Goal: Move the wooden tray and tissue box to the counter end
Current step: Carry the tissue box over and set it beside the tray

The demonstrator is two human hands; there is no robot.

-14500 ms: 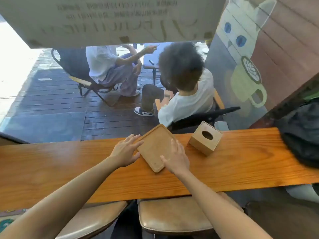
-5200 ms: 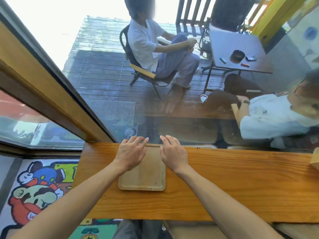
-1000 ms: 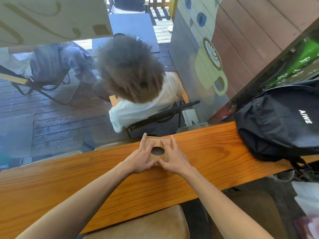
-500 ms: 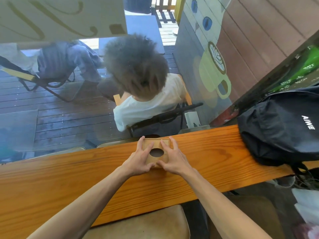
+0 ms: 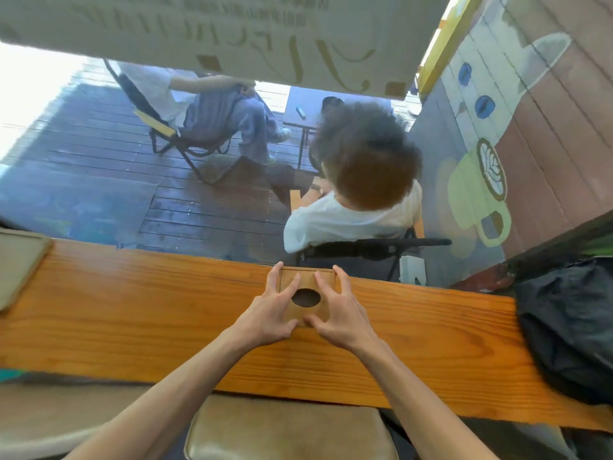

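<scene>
A long wooden counter (image 5: 132,310) runs across the view below a window. A black backpack (image 5: 570,327) rests on its right end, and the corner of the wooden tray (image 5: 16,263) lies at the far left edge, well apart from everything else. A padded stool (image 5: 288,433) sits under the counter's near edge.

The wooden tissue box (image 5: 306,287) stands near the counter's middle, against the far edge by the glass, its oval opening facing up. The left hand (image 5: 268,313) clasps the box's left side, fingers spread over the top and thumb at the near corner. The right hand (image 5: 341,313) grips the right side the same way, so both hands hold the box between them. Whether the box is raised off the counter I cannot tell.
</scene>
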